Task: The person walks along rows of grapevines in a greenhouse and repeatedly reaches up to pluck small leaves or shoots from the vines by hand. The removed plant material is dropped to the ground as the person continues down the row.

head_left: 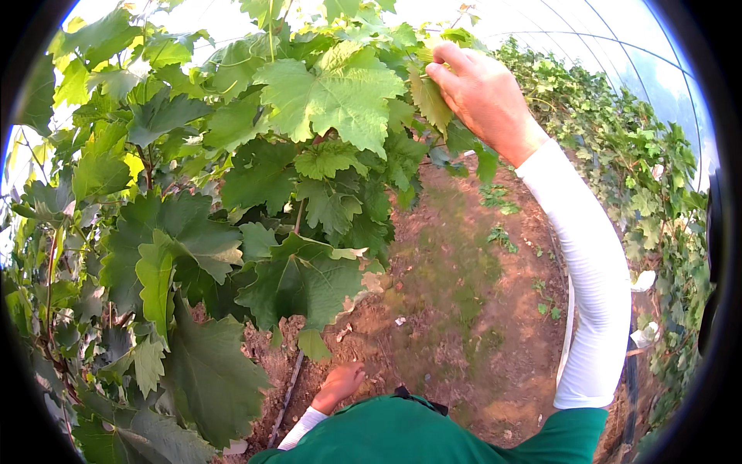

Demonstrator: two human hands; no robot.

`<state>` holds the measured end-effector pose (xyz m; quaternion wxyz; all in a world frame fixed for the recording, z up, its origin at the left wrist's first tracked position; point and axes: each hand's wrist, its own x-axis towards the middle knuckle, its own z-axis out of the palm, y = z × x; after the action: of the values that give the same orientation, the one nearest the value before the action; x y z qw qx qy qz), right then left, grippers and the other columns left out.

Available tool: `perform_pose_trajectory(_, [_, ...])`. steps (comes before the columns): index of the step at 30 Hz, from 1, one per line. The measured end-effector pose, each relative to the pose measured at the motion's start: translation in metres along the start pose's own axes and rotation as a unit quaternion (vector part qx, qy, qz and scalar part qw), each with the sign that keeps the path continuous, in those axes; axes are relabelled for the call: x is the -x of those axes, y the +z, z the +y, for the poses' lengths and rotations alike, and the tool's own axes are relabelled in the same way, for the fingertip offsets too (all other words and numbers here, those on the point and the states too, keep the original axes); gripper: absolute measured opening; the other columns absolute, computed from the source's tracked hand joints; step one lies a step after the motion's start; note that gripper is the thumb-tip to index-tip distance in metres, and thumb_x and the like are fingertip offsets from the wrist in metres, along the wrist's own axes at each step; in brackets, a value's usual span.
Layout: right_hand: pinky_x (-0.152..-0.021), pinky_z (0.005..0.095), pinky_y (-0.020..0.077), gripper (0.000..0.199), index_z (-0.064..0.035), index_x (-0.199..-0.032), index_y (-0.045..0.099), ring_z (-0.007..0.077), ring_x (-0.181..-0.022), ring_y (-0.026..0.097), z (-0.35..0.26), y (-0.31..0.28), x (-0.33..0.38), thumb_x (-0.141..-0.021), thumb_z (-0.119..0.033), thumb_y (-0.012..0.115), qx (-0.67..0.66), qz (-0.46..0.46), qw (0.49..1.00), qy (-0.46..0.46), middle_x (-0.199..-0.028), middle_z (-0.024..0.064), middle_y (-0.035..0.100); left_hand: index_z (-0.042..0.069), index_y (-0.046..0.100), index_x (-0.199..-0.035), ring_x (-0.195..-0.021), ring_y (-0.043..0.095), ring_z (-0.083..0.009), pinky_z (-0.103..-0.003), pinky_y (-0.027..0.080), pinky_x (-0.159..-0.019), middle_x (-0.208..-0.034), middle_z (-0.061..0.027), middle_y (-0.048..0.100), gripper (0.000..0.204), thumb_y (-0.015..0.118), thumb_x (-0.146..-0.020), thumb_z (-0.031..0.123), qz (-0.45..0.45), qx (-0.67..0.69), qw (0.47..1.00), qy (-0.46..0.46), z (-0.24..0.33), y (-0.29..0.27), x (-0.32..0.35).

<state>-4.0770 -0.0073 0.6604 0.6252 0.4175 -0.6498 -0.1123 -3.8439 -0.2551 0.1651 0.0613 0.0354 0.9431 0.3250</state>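
— Two hands, left to right: where's yours?
— Your left hand [340, 383] hangs low by the vine leaves [301, 282], fingers loosely curled, holding nothing.
— And up right?
— Your right hand [481, 94] reaches high, fingers pinched on a shoot tip [430, 97]. It isn't off yet; the canopy looks untrimmed.

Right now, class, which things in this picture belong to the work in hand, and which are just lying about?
In hand: right hand gripping a vine leaf; the leafy vine.
Lying about: left hand hanging low; black hose; bare soil path; far vine row.
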Motion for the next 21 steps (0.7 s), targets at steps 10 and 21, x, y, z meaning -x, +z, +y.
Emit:
perform_pose_trajectory(10, [-0.068,0.0342,0.0512,0.011,-0.0114,-0.085,0.058,0.0200,-0.079,0.062,-0.004,-0.007,-0.005,-0.082,-0.018,0.066,-0.011,0.035,0.999,0.002,-0.077,0.0016,0.058,0.007,0.067,-0.110,-0.091,0.066,-0.0388,-0.046,0.052,-0.080,-0.098,-0.0192,0.069,0.029,0.059,-0.091,0.027,0.046,0.037,0.998,-0.002,-0.005,0.018,0.019])
perform_pose_trajectory(21, [-0.066,0.0374,0.0498,0.010,-0.0122,-0.092,0.067,0.0223,-0.075,0.061,-0.002,-0.010,-0.003,-0.087,-0.020,0.064,-0.032,0.020,0.999,0.002,-0.073,0.0030,0.056,0.008,0.066,-0.108,-0.093,0.065,-0.0396,-0.049,0.051,-0.079,-0.099,-0.0188,0.069,0.027,0.059,-0.091,0.028,0.040,0.020,0.999,-0.006,-0.005,0.029,0.024])
